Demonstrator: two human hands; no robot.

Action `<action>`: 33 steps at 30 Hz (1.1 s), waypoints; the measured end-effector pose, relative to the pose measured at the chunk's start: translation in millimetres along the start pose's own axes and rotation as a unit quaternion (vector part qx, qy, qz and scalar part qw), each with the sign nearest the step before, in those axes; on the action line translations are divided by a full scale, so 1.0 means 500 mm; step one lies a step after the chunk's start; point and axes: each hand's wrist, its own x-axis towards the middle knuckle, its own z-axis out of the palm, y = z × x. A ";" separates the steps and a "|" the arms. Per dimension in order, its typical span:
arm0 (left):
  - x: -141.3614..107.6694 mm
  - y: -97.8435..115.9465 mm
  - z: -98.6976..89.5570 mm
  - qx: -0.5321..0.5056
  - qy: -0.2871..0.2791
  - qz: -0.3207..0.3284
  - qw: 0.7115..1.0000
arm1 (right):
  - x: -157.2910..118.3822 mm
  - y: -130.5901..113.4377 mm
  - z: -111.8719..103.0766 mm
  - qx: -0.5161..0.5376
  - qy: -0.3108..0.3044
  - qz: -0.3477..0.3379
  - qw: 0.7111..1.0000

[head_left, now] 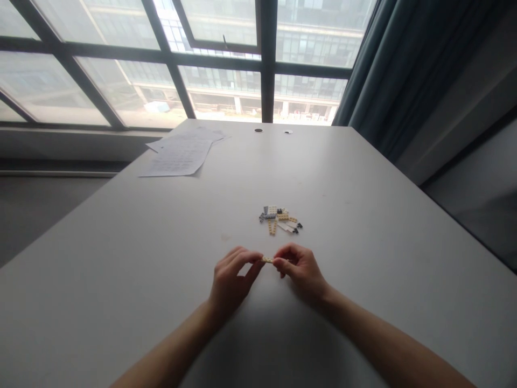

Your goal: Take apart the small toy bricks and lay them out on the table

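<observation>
- On the near side of the pile of studded plastic bricks (283, 217): one small tan piece (267, 260), held between two hands, apart from the pile. Studs visible on its upper face. Single part or several pressed together: cannot tell at this size.
- Left hand (234, 272), nearer than the pile and to its left: thumb and fingertips pinch the left end of the tan piece.
- Right hand (301, 269), nearer than the pile and to its right: thumb and forefinger pinch the right end; the other fingers are curled beneath.
- Handling (judged): very light, stiff, hard plastic; not fragile under finger pressure. Smooth sides may slip a little; studs should give some grip.
- Where to hold (judged): by the two ends or long edges, fingertips only, leaving the studded face and underside free. So small a part could flick away if squeezed off-centre.
- Pile contents: tan, white, grey and black parts, lying close together; some overlap.
- Beyond the pile, to its left: printed sheets (177, 156), overlapping, text unreadable.
- Beyond the pile, at the far edge of the white table (121, 280): two round holes (258, 130).
</observation>
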 end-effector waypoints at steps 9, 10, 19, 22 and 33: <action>-0.001 0.003 0.003 -0.023 -0.022 0.021 0.999 | 0.010 0.003 -0.003 0.082 0.022 0.011 0.996; -0.001 0.003 0.003 -0.027 -0.026 0.018 0.999 | 0.009 0.003 -0.003 0.083 0.025 0.011 0.996; -0.001 -0.001 -0.001 -0.030 -0.008 -0.073 0.997 | 0.002 -0.006 0.002 0.086 -0.018 0.040 0.995; -0.002 -0.001 0.000 -0.042 -0.018 -0.086 0.995 | 0.000 -0.002 0.007 0.104 -0.044 0.053 0.992; -0.001 0.001 -0.011 -0.026 -0.132 -0.031 0.990 | -0.004 0.004 0.006 0.097 -0.040 0.040 0.994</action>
